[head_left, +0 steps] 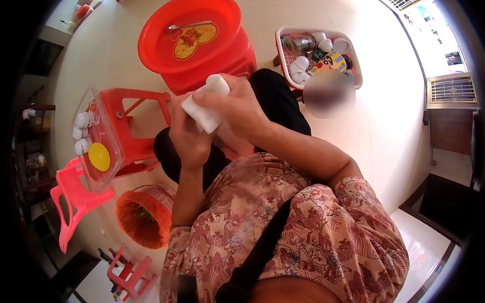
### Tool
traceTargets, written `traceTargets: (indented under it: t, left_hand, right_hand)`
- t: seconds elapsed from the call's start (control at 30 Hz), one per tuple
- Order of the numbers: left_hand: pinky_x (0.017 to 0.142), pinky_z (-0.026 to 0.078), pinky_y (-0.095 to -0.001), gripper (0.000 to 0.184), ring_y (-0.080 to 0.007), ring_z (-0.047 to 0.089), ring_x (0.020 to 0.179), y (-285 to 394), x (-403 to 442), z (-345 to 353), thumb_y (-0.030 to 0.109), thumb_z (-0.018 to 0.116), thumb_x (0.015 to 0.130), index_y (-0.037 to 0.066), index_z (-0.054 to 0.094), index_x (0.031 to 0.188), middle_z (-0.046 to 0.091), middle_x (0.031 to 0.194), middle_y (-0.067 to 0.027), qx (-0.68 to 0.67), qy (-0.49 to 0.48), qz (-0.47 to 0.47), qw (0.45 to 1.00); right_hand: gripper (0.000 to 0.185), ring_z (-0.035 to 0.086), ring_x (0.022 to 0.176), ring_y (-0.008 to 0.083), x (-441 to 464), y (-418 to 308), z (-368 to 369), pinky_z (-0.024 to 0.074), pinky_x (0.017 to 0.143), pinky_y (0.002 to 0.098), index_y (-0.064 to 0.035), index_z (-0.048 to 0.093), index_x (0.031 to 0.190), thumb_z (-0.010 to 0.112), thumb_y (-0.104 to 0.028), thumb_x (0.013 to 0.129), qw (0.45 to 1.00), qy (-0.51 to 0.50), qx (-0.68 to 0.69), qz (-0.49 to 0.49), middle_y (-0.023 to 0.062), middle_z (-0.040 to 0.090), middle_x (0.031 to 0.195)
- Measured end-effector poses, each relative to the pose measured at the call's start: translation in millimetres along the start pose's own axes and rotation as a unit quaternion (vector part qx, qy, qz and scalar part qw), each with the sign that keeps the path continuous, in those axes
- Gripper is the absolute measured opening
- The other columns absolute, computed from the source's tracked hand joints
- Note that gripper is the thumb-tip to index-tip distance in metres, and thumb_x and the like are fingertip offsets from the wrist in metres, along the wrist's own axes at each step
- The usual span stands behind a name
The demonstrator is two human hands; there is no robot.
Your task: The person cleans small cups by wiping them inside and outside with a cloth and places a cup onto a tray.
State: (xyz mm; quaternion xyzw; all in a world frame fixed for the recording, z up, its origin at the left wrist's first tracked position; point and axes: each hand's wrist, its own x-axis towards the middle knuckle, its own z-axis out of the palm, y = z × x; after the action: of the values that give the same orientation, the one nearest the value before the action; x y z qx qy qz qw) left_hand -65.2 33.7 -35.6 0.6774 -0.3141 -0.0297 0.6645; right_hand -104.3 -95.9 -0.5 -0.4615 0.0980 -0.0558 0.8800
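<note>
One white wad (203, 116) lies between left hand (189, 135) and right hand (243, 105), both gripping it.

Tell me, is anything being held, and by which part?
A white item, possibly cloth: the right hand grips its middle, thumb across it; the left hand holds its lower side.

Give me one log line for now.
left hand: holding folded white cloth-like wad; right hand: gripping same wad; ahead: round red plastic basin
</note>
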Motion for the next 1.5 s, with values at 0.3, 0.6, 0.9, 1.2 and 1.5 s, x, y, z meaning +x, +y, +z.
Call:
traceTargets:
  t: [0.3,0.6,0.9,1.2,1.5]
  left_hand:
    - [0.092,0.04,-0.0297,0.049,-0.0163,0.051,0.102,-1.9,-0.5,-4.1,-0.005,0.071,0.07,0.0,0.05,0.114,0.049,0.109,-0.0047,-0.17,0.076,-0.029,0.982]
    - [0.078,0.045,-0.0287,0.048,-0.0199,0.054,0.092,5.9,2.1,-6.4,0.007,0.075,0.067,0.002,0.053,0.109,0.053,0.101,-0.008,0.1,0.06,0.072,0.991]
    - [0.085,0.041,-0.0275,0.051,-0.0172,0.05,0.096,-0.8,0.5,-5.7,0.0,0.075,0.068,-0.001,0.049,0.112,0.048,0.105,-0.0076,0.08,0.038,0.116,0.989]
    - [0.085,0.042,-0.0278,0.046,-0.0171,0.051,0.096,2.6,1.1,-8.3,-0.005,0.069,0.071,-0.001,0.05,0.112,0.049,0.105,-0.0077,0.08,0.012,0.076,0.994]
    - [0.081,0.045,-0.0304,0.068,-0.019,0.054,0.094,6.4,1.9,-10.6,-0.005,0.071,0.068,0.003,0.04,0.127,0.052,0.106,-0.0087,0.211,0.007,0.097,0.972]
  right_hand:
    - [0.025,0.061,0.089,0.0158,-0.3,9.3,-10.0,0.05,0.077,0.0276,0.0002,0.055,0.111,0.057,-0.012,0.089,0.98,-0.068,0.188,0.024,0.0082,0.06,0.1]
    - [0.042,0.058,0.088,0.0123,-3.8,14.7,3.7,0.0498,0.076,0.0271,-0.0016,0.052,0.106,0.073,-0.006,0.07,0.986,-0.014,-0.142,-0.092,0.0057,0.059,0.097]
    - [0.015,0.06,0.082,0.0126,3.1,11.5,3.3,0.0498,0.073,0.0262,0.0009,0.058,0.097,0.057,-0.01,0.087,0.996,0.036,0.003,-0.076,0.0074,0.063,0.089]
    - [0.015,0.061,0.079,0.0127,8.0,6.0,-13.5,0.0498,0.07,0.0266,-0.0003,0.059,0.094,0.062,-0.012,0.086,0.996,-0.045,-0.045,-0.061,0.0057,0.064,0.087]
    - [0.015,0.057,0.071,0.0095,18.1,-0.7,-19.4,0.0472,0.067,0.0248,-0.0018,0.062,0.089,0.069,-0.008,0.078,0.951,-0.028,-0.295,-0.094,0.0014,0.064,0.081]
